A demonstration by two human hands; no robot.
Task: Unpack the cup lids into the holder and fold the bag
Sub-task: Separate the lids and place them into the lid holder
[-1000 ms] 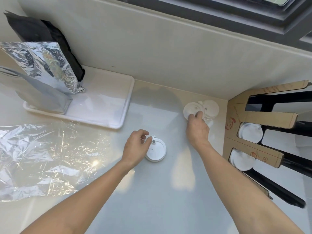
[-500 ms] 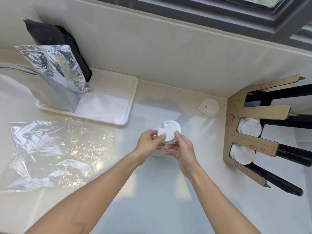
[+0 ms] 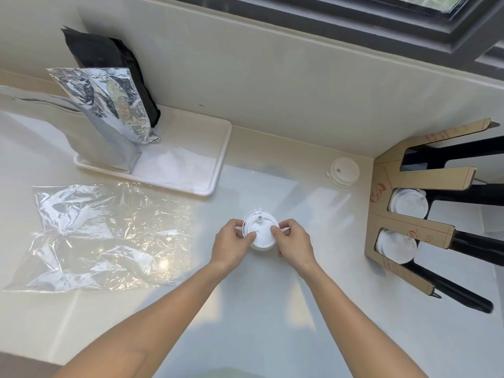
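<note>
At the centre of the worktop (image 3: 245, 336), the left hand (image 3: 231, 245) and right hand (image 3: 293, 245) together pinch a small stack of white lids (image 3: 260, 233). One lid (image 3: 344, 171) lies at two o'clock beside the cardboard holder (image 3: 403, 225), while the empty clear bag (image 3: 98, 236) lies flat at nine o'clock.

White tray (image 3: 218, 165), silver foil pouch (image 3: 109, 105), black pouch (image 3: 103, 53), window frame (image 3: 354, 20)
</note>
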